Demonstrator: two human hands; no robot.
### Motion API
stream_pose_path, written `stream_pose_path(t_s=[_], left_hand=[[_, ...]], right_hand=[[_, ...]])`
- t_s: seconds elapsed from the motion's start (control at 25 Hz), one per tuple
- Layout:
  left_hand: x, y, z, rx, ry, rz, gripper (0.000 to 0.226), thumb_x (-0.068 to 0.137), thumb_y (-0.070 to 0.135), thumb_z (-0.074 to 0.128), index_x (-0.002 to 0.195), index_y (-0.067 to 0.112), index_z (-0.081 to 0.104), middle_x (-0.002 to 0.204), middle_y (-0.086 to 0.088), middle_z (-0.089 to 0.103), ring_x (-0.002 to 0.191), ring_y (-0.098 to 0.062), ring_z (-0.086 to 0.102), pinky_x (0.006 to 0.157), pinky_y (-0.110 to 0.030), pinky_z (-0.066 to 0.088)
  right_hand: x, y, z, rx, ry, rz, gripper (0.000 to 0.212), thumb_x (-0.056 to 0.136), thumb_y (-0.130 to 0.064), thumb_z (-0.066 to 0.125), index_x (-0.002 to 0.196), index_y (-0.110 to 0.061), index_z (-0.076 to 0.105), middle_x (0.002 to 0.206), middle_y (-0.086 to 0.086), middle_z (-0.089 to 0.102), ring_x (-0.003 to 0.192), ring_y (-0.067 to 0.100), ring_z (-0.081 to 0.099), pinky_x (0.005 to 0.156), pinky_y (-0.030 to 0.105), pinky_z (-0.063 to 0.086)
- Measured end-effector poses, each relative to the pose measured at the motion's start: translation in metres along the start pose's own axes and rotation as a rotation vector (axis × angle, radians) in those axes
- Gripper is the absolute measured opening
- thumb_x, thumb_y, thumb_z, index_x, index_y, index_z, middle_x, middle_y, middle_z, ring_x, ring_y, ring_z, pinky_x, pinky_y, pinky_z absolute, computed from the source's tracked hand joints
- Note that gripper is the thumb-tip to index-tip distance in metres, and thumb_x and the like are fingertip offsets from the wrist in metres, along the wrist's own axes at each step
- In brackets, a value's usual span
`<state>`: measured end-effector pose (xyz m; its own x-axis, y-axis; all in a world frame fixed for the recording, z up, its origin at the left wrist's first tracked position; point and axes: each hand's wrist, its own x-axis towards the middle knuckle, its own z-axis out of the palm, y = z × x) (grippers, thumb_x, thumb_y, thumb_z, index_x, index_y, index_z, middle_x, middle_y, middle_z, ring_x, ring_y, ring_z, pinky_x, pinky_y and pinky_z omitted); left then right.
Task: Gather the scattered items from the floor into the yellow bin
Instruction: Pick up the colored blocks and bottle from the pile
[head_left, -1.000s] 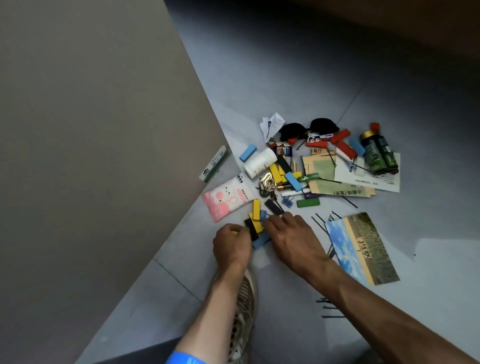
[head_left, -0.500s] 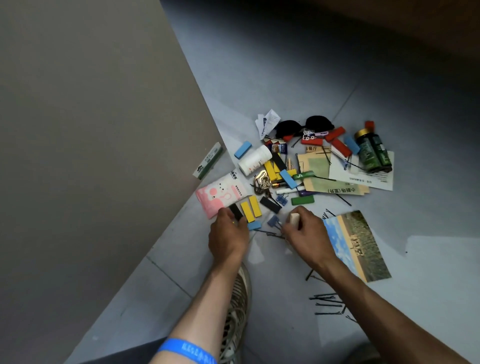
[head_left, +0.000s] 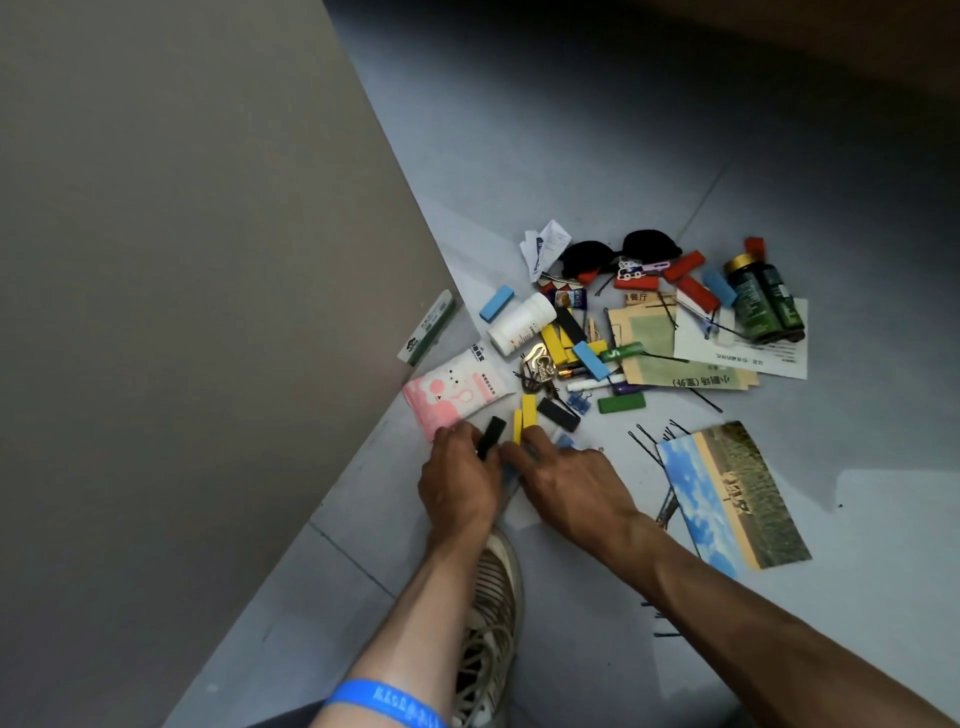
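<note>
Gripping black block (head_left: 491, 436), left hand (head_left: 457, 483) knuckles-up; right hand (head_left: 566, 483) pinching yellow block (head_left: 518, 427).

A single head-worn camera looked steeply down and forward from above the floor (head_left: 675, 156), close over both forearms, with a wall (head_left: 182, 312) filling the left; its wide lens bent straight edges.

Two green bottles (head_left: 763, 304), one white bottle (head_left: 521, 323), perhaps four red blocks (head_left: 698, 293).

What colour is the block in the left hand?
Black block, held by the left hand; head view.
</note>
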<state>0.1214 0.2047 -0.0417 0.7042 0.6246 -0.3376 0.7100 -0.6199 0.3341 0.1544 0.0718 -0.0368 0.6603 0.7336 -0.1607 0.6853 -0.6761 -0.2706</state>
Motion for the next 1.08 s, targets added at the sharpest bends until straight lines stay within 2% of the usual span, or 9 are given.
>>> stream_pose_path(t_s=[0.12,0.24,0.32,0.4,0.52,0.64,0.76,0.84,1.08], left_hand=[[0.006,-0.005,-0.008,-0.098,-0.058,-0.11,0.021,0.073,0.037,0.073,0.08,0.021,0.062,0.084,0.002,0.068,0.079,-0.021,0.064,0.06,-0.025,0.039],[0.003,-0.001,-0.008,-0.755,-0.13,-0.338,0.014,0.08,0.019,0.067,0.093,0.018,0.068,0.077,-0.007,0.07,0.047,-0.013,0.052,0.046,-0.022,0.035],[-0.004,0.004,-0.014,-1.205,-0.279,-0.448,0.023,0.087,0.012,0.051,0.103,0.016,0.067,0.066,-0.013,0.066,0.034,-0.013,0.037,0.038,-0.017,0.028],[-0.004,0.008,-0.018,-1.475,-0.449,-0.535,0.029,0.08,0.012,0.046,0.101,0.013,0.066,0.061,-0.012,0.06,0.035,-0.015,0.038,0.037,-0.014,0.027],[-0.003,0.018,-0.021,-1.486,-0.509,-0.596,0.01,0.074,0.015,0.056,0.083,0.014,0.062,0.06,-0.01,0.061,0.043,-0.021,0.054,0.038,-0.016,0.031],[-0.001,0.023,-0.011,-1.092,-0.364,-0.52,0.01,0.085,0.007,0.062,0.078,0.013,0.057,0.062,-0.008,0.063,0.042,-0.019,0.06,0.039,-0.019,0.037],[0.001,0.02,0.001,-0.524,-0.149,-0.34,0.026,0.078,0.037,0.076,0.073,0.018,0.058,0.072,0.002,0.067,0.058,-0.021,0.067,0.057,-0.028,0.05],[0.002,0.019,0.006,-0.269,-0.067,-0.222,0.039,0.069,0.052,0.078,0.071,0.02,0.056,0.07,0.006,0.063,0.065,-0.019,0.062,0.061,-0.028,0.044],[-0.002,0.023,0.008,-0.245,-0.124,-0.062,0.02,0.073,0.026,0.076,0.078,0.019,0.058,0.074,0.008,0.062,0.068,-0.013,0.059,0.062,-0.027,0.048]], right_hand=[[0.004,0.001,0.004,-0.127,0.03,-0.061,0.026,0.074,-0.014,0.073,0.099,-0.018,0.067,0.099,0.007,0.064,0.046,0.023,0.059,0.037,0.029,0.041],[-0.001,0.006,0.009,0.083,0.054,0.059,0.018,0.078,-0.026,0.067,0.095,-0.019,0.068,0.105,0.004,0.06,0.063,0.026,0.065,0.049,0.033,0.046],[-0.011,0.011,0.003,0.54,0.101,0.299,0.021,0.075,-0.033,0.065,0.093,-0.023,0.069,0.105,-0.004,0.062,0.078,0.018,0.064,0.061,0.031,0.05],[-0.022,0.024,-0.006,1.248,0.169,0.59,0.012,0.069,-0.025,0.062,0.08,-0.024,0.064,0.091,-0.003,0.068,0.063,0.015,0.057,0.05,0.027,0.044],[-0.032,0.045,-0.02,1.816,0.182,0.852,0.013,0.062,-0.014,0.053,0.074,-0.018,0.051,0.068,0.01,0.057,0.04,0.014,0.03,0.044,0.021,0.019],[-0.026,0.063,-0.02,1.097,0.162,0.815,0.016,0.086,-0.036,0.061,0.082,-0.02,0.06,0.075,-0.001,0.059,0.056,0.011,0.052,0.052,0.027,0.037],[-0.017,0.078,-0.013,0.267,0.127,0.485,0.023,0.098,-0.034,0.05,0.116,-0.02,0.049,0.099,0.0,0.06,0.07,0.019,0.059,0.059,0.031,0.048],[-0.015,0.083,-0.009,0.089,0.026,0.412,0.041,0.096,-0.021,0.053,0.132,-0.02,0.033,0.113,0.008,0.056,0.069,0.023,0.059,0.053,0.034,0.049],[-0.019,0.081,0.0,0.04,0.041,0.446,0.048,0.092,-0.013,0.056,0.135,-0.016,0.036,0.12,0.01,0.053,0.071,0.026,0.062,0.049,0.032,0.042]])
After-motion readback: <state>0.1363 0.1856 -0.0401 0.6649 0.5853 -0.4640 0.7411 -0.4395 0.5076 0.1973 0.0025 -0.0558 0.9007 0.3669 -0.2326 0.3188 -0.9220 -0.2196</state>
